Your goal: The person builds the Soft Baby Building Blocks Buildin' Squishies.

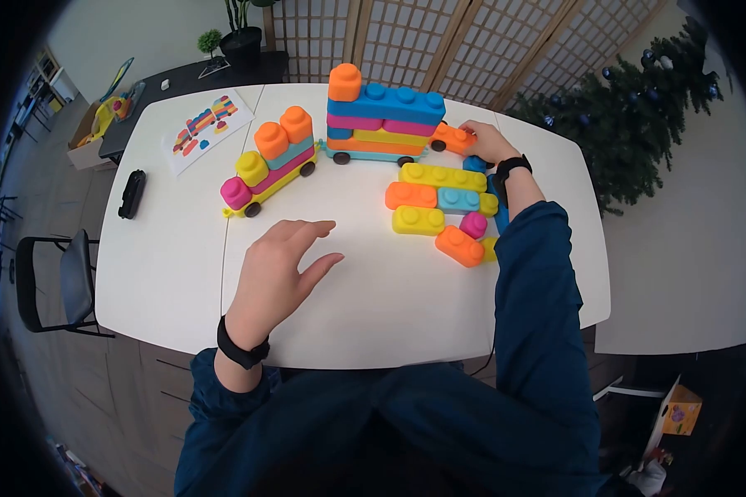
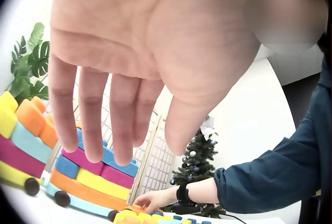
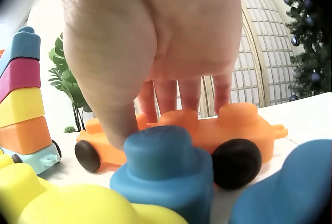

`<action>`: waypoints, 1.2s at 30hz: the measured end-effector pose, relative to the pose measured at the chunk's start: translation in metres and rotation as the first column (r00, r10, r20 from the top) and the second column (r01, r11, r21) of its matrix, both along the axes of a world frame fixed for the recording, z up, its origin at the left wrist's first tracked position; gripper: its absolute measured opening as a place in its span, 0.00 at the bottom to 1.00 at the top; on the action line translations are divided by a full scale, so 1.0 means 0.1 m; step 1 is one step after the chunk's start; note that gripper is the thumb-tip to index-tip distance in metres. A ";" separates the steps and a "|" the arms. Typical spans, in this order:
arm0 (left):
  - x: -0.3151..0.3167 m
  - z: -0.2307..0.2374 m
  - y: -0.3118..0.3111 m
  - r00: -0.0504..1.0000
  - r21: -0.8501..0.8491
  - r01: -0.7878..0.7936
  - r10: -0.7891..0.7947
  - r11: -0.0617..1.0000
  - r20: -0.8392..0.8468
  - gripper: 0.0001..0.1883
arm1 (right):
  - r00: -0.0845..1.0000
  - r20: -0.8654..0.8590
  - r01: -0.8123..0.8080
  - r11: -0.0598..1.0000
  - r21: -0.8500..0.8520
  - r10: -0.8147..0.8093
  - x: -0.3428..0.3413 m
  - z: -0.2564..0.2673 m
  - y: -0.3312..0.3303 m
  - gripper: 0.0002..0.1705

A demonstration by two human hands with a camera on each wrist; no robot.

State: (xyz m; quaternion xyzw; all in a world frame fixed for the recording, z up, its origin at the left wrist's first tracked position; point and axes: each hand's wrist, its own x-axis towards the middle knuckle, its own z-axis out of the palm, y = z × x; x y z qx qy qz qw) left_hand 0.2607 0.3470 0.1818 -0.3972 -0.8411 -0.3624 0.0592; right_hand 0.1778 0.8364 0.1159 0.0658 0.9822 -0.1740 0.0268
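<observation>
Here, the right hand (image 1: 491, 144) grips an orange car (image 1: 451, 137).

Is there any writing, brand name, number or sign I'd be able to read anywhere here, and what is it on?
No text can be read in any view.
Printed sheet: shows a coloured block picture; any small print is too tiny to read.
Orange box: its markings are too small and blurred.
Toy blocks: no lettering seen.
</observation>
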 end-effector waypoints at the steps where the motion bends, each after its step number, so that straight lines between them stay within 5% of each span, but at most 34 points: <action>1: 0.01 -0.02 -0.03 1.000 0.003 -0.011 0.011 1.000 0.022 0.18 | 0.998 -0.065 -0.001 1.000 0.000 0.001 0.02 -0.01 0.04 0.32; 3: 0.02 -0.03 -0.09 0.999 0.005 -0.023 0.023 1.000 0.044 0.19 | 0.992 -0.128 -0.005 1.000 -0.001 0.004 0.08 0.11 -0.02 0.32; 5: 0.03 -0.05 -0.15 0.995 -0.007 -0.055 0.055 0.998 0.080 0.18 | 0.949 -0.229 0.218 0.976 -0.022 -0.218 0.24 0.34 -0.08 0.32; 7: 0.03 -0.07 -0.20 0.993 0.003 -0.071 0.071 0.997 0.099 0.18 | 0.923 -0.355 0.167 0.986 0.017 -0.150 0.38 0.42 -0.03 0.31; 9: 0.01 -0.10 -0.22 0.989 0.019 -0.088 0.085 0.996 0.121 0.18 | 0.832 -0.534 0.090 0.985 -0.144 -0.154 0.70 0.65 -0.18 0.30; 13: -0.02 -0.22 -0.19 0.982 0.018 -0.106 0.102 0.994 0.159 0.23 | 0.802 -0.591 0.018 0.991 -0.129 -0.092 1.32 0.94 -0.90 0.30; 20: 0.07 -0.25 -0.06 0.910 0.051 -0.106 0.076 0.993 0.409 0.38 | 0.896 -0.370 -0.231 0.969 0.082 0.245 1.77 0.54 -1.97 0.33; 23: 0.09 -0.28 -0.04 0.926 -0.059 -0.040 0.059 0.997 0.373 0.41 | 0.872 -0.332 -0.358 0.931 0.068 0.359 1.78 0.27 -2.29 0.31; 29: 0.10 -0.55 0.06 0.960 -0.141 0.151 -0.111 0.979 0.256 0.42 | 0.891 -0.283 -0.354 0.933 0.061 0.356 1.74 -0.08 -2.38 0.30; 36: 0.08 -0.62 0.19 0.961 -0.199 0.147 -0.092 0.969 0.260 0.33 | 0.890 -0.316 -0.335 0.942 0.037 0.329 1.76 -0.17 -2.35 0.30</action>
